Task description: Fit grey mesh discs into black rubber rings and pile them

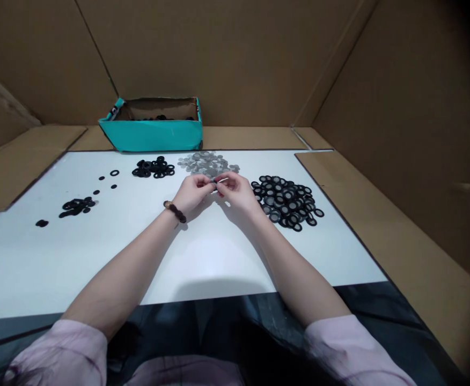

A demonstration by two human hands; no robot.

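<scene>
My left hand (195,192) and my right hand (235,190) meet over the white table, fingertips pinched together on a small black ring (214,186). Fingers cover most of the ring, so I cannot tell whether a disc sits in it. Just beyond my fingertips lies a spread of thin grey discs (206,161). Beside my right wrist is a heap of black rings with grey centres (287,201). Open black rings (153,167) form a small pile to the left of the grey discs.
A turquoise box (154,135) with dark pieces inside stands at the back edge of the white table (203,257). Small black discs and scraps (77,206) lie at the left, near a lone ring (115,173). Cardboard walls (235,64) enclose the back and sides.
</scene>
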